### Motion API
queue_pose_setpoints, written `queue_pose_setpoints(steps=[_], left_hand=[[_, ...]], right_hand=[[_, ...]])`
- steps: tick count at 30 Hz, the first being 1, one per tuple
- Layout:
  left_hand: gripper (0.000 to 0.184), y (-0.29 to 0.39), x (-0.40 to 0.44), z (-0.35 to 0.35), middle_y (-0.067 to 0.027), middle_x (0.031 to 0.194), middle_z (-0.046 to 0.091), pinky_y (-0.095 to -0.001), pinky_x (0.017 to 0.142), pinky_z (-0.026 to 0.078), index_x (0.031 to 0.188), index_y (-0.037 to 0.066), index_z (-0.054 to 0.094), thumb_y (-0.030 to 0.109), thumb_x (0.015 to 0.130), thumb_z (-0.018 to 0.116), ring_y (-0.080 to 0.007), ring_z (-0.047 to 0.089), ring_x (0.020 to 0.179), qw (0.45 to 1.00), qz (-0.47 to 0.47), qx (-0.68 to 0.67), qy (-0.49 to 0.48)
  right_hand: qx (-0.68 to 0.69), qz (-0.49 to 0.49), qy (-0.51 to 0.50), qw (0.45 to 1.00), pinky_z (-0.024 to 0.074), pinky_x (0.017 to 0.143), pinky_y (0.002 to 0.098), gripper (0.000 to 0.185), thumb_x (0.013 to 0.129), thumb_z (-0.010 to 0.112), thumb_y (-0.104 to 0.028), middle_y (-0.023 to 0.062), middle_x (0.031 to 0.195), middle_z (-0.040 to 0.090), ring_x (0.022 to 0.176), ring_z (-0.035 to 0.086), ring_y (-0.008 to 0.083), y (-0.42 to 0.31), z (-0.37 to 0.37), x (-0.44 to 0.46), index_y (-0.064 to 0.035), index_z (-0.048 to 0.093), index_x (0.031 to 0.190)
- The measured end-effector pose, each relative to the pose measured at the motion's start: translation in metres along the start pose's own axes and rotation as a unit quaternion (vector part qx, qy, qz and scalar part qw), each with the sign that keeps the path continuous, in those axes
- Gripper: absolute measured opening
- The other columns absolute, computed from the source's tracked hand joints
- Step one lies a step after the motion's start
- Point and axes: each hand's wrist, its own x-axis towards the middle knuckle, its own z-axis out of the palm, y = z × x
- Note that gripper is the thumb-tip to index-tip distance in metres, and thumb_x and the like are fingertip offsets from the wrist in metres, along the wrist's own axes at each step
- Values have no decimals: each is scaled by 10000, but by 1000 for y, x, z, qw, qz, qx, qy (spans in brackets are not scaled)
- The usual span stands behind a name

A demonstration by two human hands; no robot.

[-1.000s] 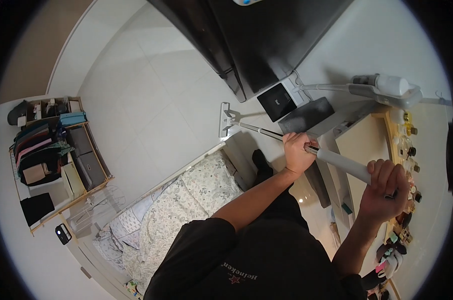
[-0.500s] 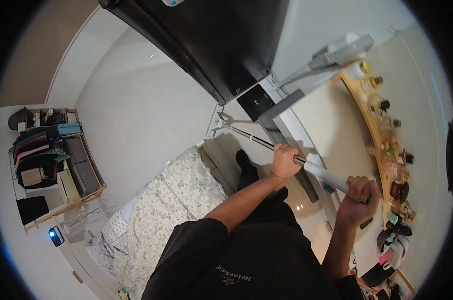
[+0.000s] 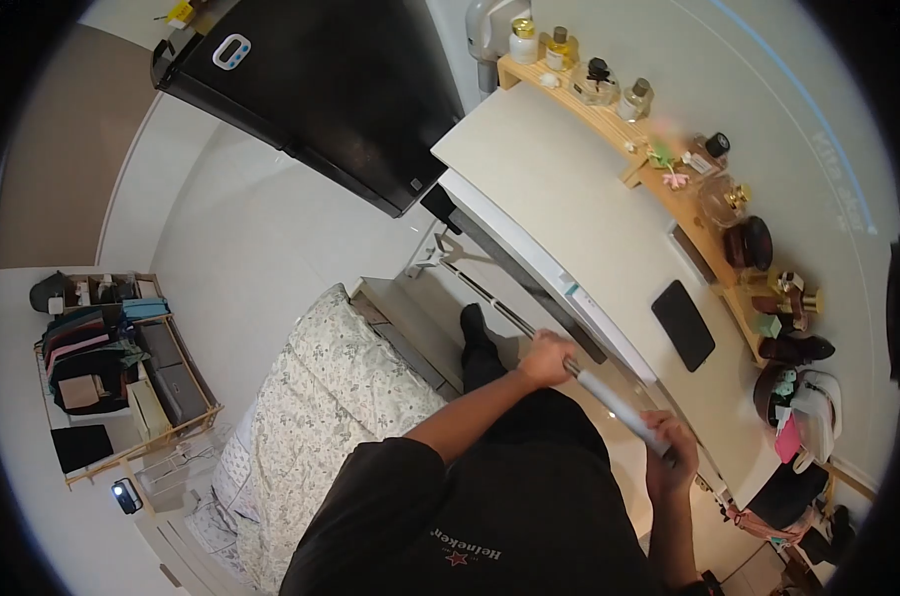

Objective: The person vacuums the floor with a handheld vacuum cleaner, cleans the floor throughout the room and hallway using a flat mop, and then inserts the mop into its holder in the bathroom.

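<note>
A flat mop (image 3: 614, 405) with a silver pole and a grey grip slants across the floor beside the bed. Its pale frame-like head (image 3: 428, 256) rests on the tiles between the bed's foot and the desk. My left hand (image 3: 549, 360) is wrapped round the pole just below the grip. Near the upper end, my right hand (image 3: 671, 445) closes round the grey grip.
On my right, a white desk (image 3: 559, 169) carries a phone (image 3: 683, 325) and a wooden shelf (image 3: 609, 124) of perfume bottles. A black fridge (image 3: 341, 89) stands ahead. The bed (image 3: 341, 387) and a clothes rack (image 3: 122, 368) are on the left.
My view has turned toward the desk, showing more of its top and the phone. Both hands, still gripping the mop, appear closer to my body and further left.
</note>
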Motion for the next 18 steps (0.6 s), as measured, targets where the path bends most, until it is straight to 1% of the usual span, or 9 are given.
queue_pose_setpoints(steps=[1,2,3,4,6,7,9,12,18], left_hand=[[147,5,-15,15,-106,605,570,-452,735,436,606,96,591,202,628,689,-335,586,677,998,21,34,-53],[191,2,-33,36,-108,693,603,-485,820,404,676,96,622,264,642,706,-323,600,783,986,-21,52,-156],[256,0,-49,52,-109,781,636,-518,905,372,747,97,652,326,657,724,-310,613,889,962,-62,69,-257],[256,11,-56,56,-109,781,636,-518,905,372,747,97,652,326,657,724,-310,613,889,961,-61,73,-262],[346,32,-65,58,-145,969,627,-556,926,381,885,54,636,377,768,681,-306,576,1020,879,-65,135,-453],[346,37,-69,59,-145,969,627,-556,926,381,885,54,636,377,768,681,-306,576,1020,878,-66,135,-455],[458,41,-76,61,-155,1167,576,-630,940,348,1056,41,601,402,784,673,-318,529,1127,891,-74,115,-432],[505,25,-88,59,-132,1191,574,-627,927,351,1140,75,578,400,767,678,-325,502,1172,933,-93,46,-343],[461,-64,-149,15,-187,1089,631,-468,869,479,1124,60,596,363,778,633,-364,593,1037,911,-275,75,-299]], right_hand=[[5,1,0,1000,391,873,348,192,847,515,-198,75,808,518,847,507,170,-2,-15,-16,-15,557,807],[-185,119,-3,976,425,793,307,233,836,546,-176,102,890,573,865,541,148,-5,-29,-31,5,580,980],[-365,230,-7,902,459,713,265,374,825,578,-154,128,971,628,883,576,126,-5,-43,-41,24,603,1153],[-456,375,-52,806,502,710,363,524,829,627,-143,159,1064,649,849,629,251,0,-61,-43,-56,508,1333],[-550,189,-157,798,517,687,393,495,837,630,-183,175,1072,653,864,653,286,72,-118,-62,-92,532,1314],[-637,-2,-193,746,520,642,442,488,850,626,-230,188,1006,647,811,657,329,85,-116,-63,-134,520,1316],[-697,45,-188,691,520,654,457,493,855,618,-243,176,954,642,775,650,344,91,-116,-54,-156,497,1325],[-771,129,-210,587,516,651,482,540,897,558,-322,167,851,624,732,644,358,110,-139,-34,-206,367,1388],[-781,125,-245,561,518,659,485,525,932,490,-357,187,891,651,778,654,365,131,-150,0,-181,332,1400]])
